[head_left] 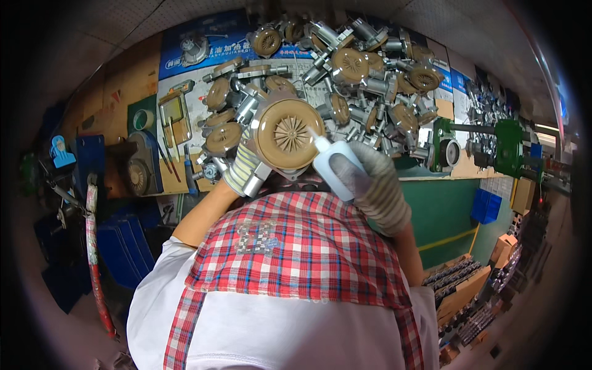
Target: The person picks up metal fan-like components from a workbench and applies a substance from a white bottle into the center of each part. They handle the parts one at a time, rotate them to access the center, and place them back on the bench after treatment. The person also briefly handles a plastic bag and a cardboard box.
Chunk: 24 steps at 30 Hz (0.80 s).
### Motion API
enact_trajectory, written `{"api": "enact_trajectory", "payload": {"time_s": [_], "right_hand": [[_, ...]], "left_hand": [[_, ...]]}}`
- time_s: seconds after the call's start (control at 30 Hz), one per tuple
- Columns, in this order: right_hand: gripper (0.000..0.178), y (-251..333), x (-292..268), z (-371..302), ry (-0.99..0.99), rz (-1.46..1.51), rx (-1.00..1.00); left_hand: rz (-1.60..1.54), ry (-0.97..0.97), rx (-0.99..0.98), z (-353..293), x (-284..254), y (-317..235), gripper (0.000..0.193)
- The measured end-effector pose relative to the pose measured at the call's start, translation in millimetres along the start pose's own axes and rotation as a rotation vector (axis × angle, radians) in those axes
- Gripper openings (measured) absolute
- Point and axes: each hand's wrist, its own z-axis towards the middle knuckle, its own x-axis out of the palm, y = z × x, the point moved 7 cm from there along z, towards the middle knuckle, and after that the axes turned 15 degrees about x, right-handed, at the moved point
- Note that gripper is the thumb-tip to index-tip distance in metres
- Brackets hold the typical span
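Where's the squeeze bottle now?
Head view, just right of centre: the bottle is in the right hand, nozzle pointing up-left toward the tan-faced part in the left hand.

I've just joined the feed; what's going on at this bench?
The gloved left hand holds a round brown-faced part with radial ribs. The gloved right hand grips a pale squeeze bottle, its nozzle over that face; contact is unclear. Similar parts lie heaped beyond.
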Motion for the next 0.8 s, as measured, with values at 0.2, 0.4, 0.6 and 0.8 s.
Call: {"api": "enact_trajectory", "payload": {"time_s": [0.2,0.4,0.6,0.8], "right_hand": [[0.04,-9,-39,-5,-0.316,0.647,0.323],[0.045,-18,-42,-5,-0.496,0.673,0.319],[0.049,-30,-30,-18,-0.579,0.683,0.362],[0.048,-28,-24,-30,-0.627,0.762,0.441]], "left_hand": [[0.06,-0.374,0.043,53,-76,-41,0.051],[1.101,-0.435,0.098,147,-365,-5,0.027],[1.962,0.123,-0.269,266,-372,78,0.049],[1.723,-0.14,-0.306,303,-378,110,0.054]]}}
